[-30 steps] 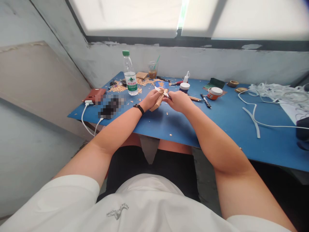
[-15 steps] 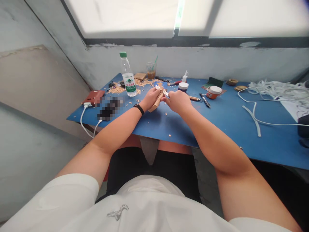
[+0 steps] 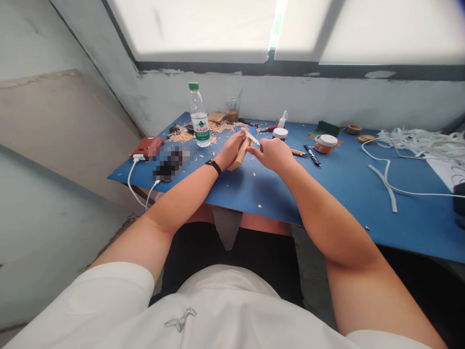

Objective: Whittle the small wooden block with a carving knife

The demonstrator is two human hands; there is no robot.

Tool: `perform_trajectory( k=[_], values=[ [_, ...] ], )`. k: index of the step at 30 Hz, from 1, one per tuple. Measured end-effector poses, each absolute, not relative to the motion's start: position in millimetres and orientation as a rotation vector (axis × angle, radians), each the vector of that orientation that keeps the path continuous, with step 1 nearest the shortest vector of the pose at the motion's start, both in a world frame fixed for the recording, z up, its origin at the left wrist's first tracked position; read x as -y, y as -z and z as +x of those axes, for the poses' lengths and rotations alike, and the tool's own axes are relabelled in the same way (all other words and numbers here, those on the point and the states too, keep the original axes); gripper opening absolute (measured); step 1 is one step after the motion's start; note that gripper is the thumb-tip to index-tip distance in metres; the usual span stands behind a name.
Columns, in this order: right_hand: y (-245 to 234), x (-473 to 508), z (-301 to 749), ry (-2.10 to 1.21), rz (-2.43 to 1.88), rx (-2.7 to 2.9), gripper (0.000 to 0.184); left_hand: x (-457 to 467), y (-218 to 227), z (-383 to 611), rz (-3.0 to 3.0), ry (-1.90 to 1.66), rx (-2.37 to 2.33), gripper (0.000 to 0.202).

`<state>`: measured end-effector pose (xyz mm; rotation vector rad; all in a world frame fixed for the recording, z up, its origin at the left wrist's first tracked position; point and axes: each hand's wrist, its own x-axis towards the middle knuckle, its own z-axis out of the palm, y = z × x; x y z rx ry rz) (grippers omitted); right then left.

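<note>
My left hand (image 3: 230, 149) is closed around a pale wooden block (image 3: 240, 157), whose near end sticks out below the fingers toward me. Just to the right, my right hand (image 3: 274, 152) grips a knife; the handle is hidden in the fist. The knife blade (image 3: 253, 139) points left and lies close to the far part of the block; whether it touches the wood I cannot tell. Small wood shavings (image 3: 214, 128) are scattered on the blue table (image 3: 341, 194) behind and around my hands.
A water bottle (image 3: 201, 123) stands left of my hands, before a plastic cup (image 3: 233, 110). Leftward lie a blurred phone (image 3: 170, 165) and a brown case (image 3: 146, 147) with white cables. Jars (image 3: 325, 144), a pen (image 3: 312, 155) and white strips (image 3: 410, 138) are to the right.
The knife blade has come away from the block's top toward the right, and my right hand sits slightly farther from my left. The whole view has shifted a little.
</note>
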<state>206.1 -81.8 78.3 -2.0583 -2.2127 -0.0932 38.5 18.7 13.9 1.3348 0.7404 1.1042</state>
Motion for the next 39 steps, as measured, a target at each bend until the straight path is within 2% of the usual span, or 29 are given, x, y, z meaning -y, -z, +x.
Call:
perform_trajectory(
  k=[6,11,17,25,34,39],
  values=[
    [-85.1,86.8,215.5,0.085,-1.900,2.420,0.052,-18.3,-7.1,30.9,1.553,-1.002,-0.688,0.069],
    [-90.8,90.5,218.1,0.061,-1.860,2.505,0.047,-15.8,-7.3,25.9,1.691,-0.963,-0.647,0.074],
    [-91.2,92.7,214.1,0.010,-1.924,2.424,0.051,-20.7,-2.4,28.1,1.723,-1.006,-0.668,0.081],
    [-77.3,82.9,214.8,0.093,-1.955,2.330,0.057,-18.6,-7.0,29.8,1.677,-1.052,-0.717,0.071],
    [-71.5,82.4,211.3,0.081,-2.030,2.216,0.067,-19.1,-7.6,31.8,1.644,-1.103,-0.766,0.069],
    [-68.3,79.0,215.0,0.099,-2.072,2.154,0.083,-21.9,-5.3,33.8,1.612,-1.100,-0.784,0.068]
  ],
)
